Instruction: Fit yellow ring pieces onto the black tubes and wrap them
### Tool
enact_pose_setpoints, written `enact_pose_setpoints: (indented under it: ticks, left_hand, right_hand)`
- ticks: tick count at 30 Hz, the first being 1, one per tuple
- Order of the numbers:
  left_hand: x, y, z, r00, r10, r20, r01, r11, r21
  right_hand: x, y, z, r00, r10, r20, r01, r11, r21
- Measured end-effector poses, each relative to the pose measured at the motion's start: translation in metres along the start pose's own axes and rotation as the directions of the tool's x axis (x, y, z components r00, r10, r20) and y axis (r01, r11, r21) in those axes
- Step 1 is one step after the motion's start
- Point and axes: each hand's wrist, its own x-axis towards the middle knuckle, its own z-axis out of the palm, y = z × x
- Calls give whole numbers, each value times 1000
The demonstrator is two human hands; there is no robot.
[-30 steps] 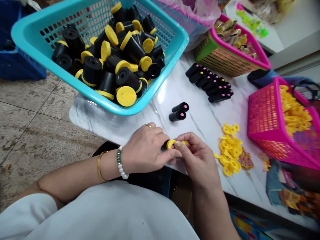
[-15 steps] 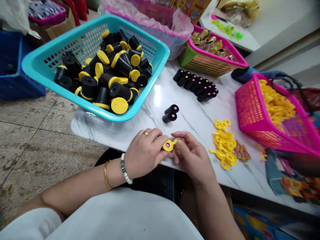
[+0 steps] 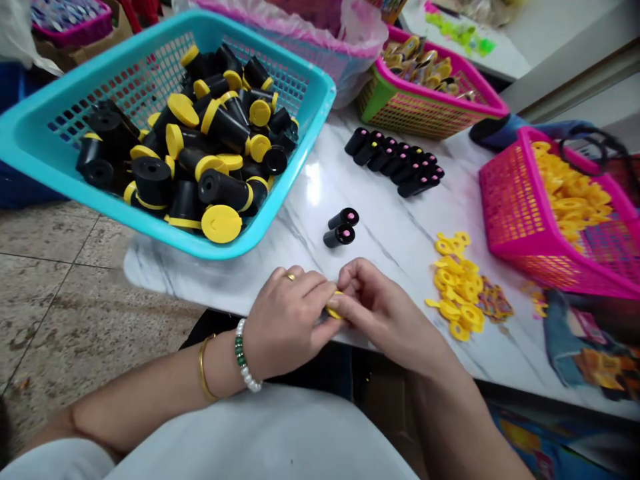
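At the table's front edge my left hand (image 3: 295, 313) is closed around a small piece whose yellow ringed part (image 3: 332, 311) shows between the fingers. My right hand (image 3: 373, 307) presses its thumb onto that yellow part, its other fingers curled. Most of the held piece is hidden; half a second ago its ring had a pink centre and a side tab. Just beyond my hands lie two short black cylinders (image 3: 338, 235) with pink centres in their ends. To the right is a pile of yellow ring pieces with tabs (image 3: 459, 283).
A turquoise basket (image 3: 220, 248) of black cylinders with yellow lids stands at the left. Several black cylinders (image 3: 395, 160) lie in rows farther back. A pink basket (image 3: 510, 207) of yellow pieces is at the right, a pink-green basket (image 3: 405, 110) at the back. Small printed packets (image 3: 494, 300) lie beside the pile.
My right thumb has moved over the yellow ring, covering its pink centre and tab. Both hands have come closer together, and the view has shifted slightly.
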Motion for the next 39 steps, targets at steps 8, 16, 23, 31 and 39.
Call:
enact_pose_setpoints:
  ticks: [8,16,23,31,39]
  left_hand:
    - [-8,1,-1,985,132,-107,-127,991,52]
    - [-15,-12,-109,820,109,-562,179,883,434]
    - [17,-16,-121,761,252,-598,152,826,542]
    - [37,9,-16,971,20,-238,27,981,190]
    - [82,-15,-7,971,-237,-16,234,946,225]
  right_hand:
    - [-26,21,18,919,-301,-255,238,939,-250]
    - [-62,63,-90,772,-531,-348,-233,272,-933]
    - [-38,59,-76,759,-598,-256,-272,64,-960]
    - [-13,32,-18,676,-725,-133,381,498,-779]
    - [-8,34,-25,788,-569,-236,339,721,-604]
